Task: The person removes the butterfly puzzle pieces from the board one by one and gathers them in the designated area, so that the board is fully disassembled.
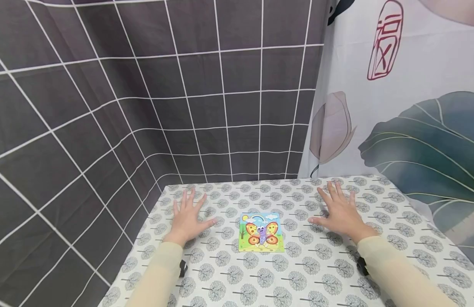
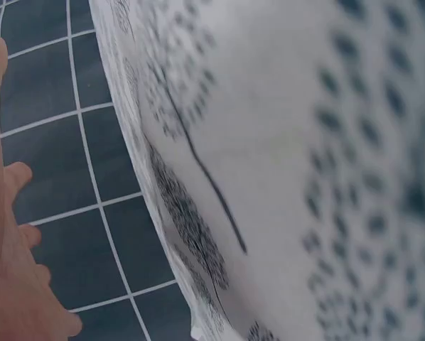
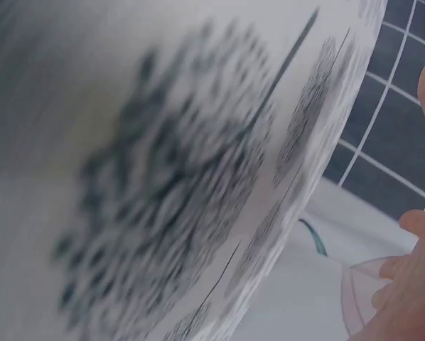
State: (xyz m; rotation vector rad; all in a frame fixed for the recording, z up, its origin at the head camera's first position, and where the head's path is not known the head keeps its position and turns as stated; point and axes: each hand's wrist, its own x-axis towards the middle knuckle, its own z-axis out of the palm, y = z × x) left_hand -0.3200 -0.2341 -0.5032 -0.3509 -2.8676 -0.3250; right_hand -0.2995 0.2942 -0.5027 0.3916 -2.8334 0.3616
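Observation:
A square butterfly picture board (image 1: 261, 232) lies flat on the table, its purple-bodied butterfly with orange wings set against sky and grass. To its left, my left hand (image 1: 187, 219) is spread with straight fingers and holds nothing. My right hand (image 1: 342, 213) is likewise spread, on the board's right side, fingers pointing toward the table's far edge. Both hands are apart from the board. At the left edge of the left wrist view, part of the left hand (image 2: 13, 263) shows; the right wrist view has the right hand (image 3: 411, 284) at its right edge.
A white cloth with grey tree prints (image 1: 265, 277) covers the table. Dark curtain with white grid lines (image 1: 206, 111) hangs behind and to the left. On the right hangs a pale curtain (image 1: 348, 55) with large leaf and petal prints. Dark wrist devices (image 1: 362, 265) sit under the sleeves.

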